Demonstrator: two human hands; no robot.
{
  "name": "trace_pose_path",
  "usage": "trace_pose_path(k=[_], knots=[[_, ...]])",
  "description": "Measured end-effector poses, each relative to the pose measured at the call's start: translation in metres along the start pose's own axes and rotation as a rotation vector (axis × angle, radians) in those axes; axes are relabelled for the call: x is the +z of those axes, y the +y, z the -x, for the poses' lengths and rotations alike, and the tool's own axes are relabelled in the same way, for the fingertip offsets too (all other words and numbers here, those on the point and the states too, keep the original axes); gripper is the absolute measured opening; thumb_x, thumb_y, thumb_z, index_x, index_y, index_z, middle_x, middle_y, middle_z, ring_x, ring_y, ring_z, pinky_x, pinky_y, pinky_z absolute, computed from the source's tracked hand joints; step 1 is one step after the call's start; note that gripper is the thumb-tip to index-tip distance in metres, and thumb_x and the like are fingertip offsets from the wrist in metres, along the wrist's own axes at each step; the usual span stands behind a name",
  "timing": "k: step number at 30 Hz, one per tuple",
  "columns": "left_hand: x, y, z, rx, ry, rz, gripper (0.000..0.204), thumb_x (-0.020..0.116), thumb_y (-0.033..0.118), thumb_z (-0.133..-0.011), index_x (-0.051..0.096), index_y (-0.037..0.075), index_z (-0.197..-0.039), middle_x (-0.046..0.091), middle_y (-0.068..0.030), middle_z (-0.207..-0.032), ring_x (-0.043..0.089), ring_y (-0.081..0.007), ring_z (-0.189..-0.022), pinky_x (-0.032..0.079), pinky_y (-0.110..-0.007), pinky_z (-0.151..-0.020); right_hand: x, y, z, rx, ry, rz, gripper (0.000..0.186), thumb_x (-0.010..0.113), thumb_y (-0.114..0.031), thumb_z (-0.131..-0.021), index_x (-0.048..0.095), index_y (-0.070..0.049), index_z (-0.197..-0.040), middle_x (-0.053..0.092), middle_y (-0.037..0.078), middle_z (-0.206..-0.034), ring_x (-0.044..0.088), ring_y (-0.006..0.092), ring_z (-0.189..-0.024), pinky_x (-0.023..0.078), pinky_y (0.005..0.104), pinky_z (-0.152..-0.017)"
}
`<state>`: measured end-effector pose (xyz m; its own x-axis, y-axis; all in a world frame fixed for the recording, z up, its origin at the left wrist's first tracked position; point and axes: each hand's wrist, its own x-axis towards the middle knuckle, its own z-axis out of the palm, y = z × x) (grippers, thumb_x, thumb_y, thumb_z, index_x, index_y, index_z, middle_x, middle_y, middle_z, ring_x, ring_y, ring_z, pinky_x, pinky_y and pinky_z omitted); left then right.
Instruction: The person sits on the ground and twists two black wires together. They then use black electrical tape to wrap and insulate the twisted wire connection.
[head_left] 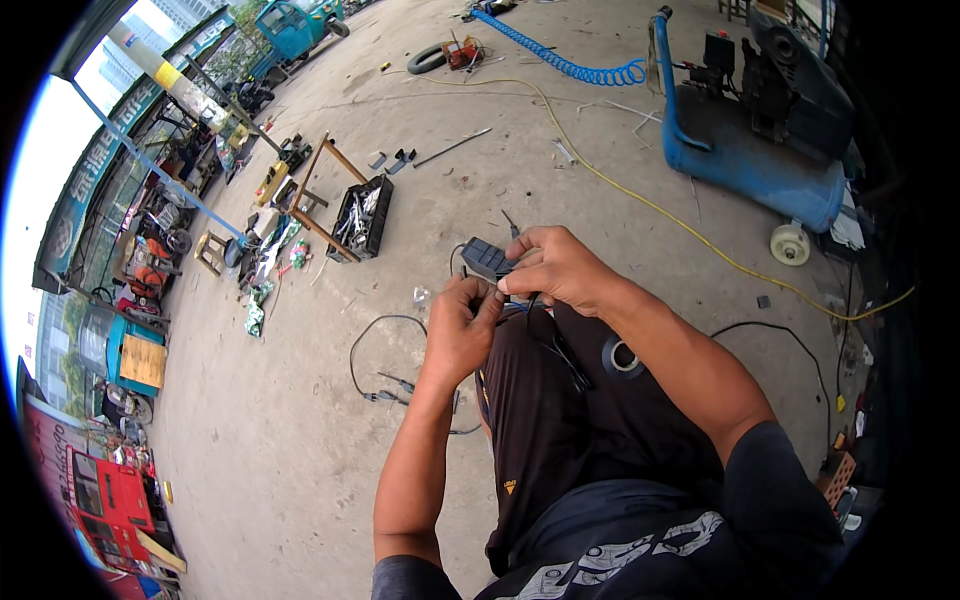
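Both hands meet above my lap, fingertips nearly touching. My left hand (462,325) is closed in a pinch, and a short dark cable tip shows above its fingers. Closed as well, my right hand (560,268) pinches a thin cable against the left fingertips; the exact point of contact is hidden by the fingers. Just beyond them is a black ribbed charger box (485,257), partly covered by my right hand. Black cable (567,362) hangs onto my dark trousers, with a bit of blue wire near the fingers. A roll of black tape (625,357) lies on my thigh.
A looped black cord with plugs (385,396) lies on the concrete to the left. Farther off stands a black crate of tools (362,220) beside a wooden frame. A blue air compressor (750,170) stands at right, with a yellow hose (640,205) crossing the floor.
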<state>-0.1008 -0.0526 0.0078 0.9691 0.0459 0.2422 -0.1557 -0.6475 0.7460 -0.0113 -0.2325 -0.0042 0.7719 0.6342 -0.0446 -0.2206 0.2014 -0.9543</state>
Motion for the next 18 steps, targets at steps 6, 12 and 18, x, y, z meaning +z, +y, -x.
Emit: trace_pose_path(k=[6, 12, 18], knots=[[-0.0005, -0.0021, 0.0011, -0.006, 0.007, 0.017, 0.025, 0.069, 0.013, -0.096, 0.061, -0.003, -0.079, 0.055, -0.0051, -0.073, 0.049, -0.0154, -0.072, 0.041, -0.033, -0.065, -0.0015, 0.0024, -0.0007, 0.012, -0.002, 0.031, 0.062, 0.083, -0.013, -0.077, 0.05, 0.014, -0.123, 0.068, 0.012, -0.078, 0.06, 0.0109, -0.063, 0.039, 0.0245, -0.046], [-0.0009, -0.0097, 0.0006, 0.032, 0.003, 0.006, 0.023, 0.069, 0.012, -0.096, 0.062, -0.002, -0.079, 0.058, -0.0048, -0.071, 0.049, -0.0152, -0.072, 0.042, -0.033, -0.066, -0.0005, 0.006, -0.0013, 0.012, 0.021, 0.041, 0.064, 0.083, -0.018, -0.077, 0.052, 0.014, -0.123, 0.069, 0.013, -0.079, 0.061, 0.0115, -0.063, 0.041, 0.0242, -0.046], [-0.0008, -0.0062, 0.0003, 0.037, 0.014, 0.017, 0.02, 0.069, 0.01, -0.094, 0.063, -0.002, -0.08, 0.057, -0.0049, -0.07, 0.049, -0.0154, -0.073, 0.042, -0.033, -0.066, -0.0003, 0.0044, -0.0003, 0.026, 0.017, 0.027, 0.057, 0.08, -0.017, -0.079, 0.055, 0.012, -0.121, 0.068, 0.011, -0.078, 0.061, 0.0105, -0.063, 0.041, 0.0234, -0.046]])
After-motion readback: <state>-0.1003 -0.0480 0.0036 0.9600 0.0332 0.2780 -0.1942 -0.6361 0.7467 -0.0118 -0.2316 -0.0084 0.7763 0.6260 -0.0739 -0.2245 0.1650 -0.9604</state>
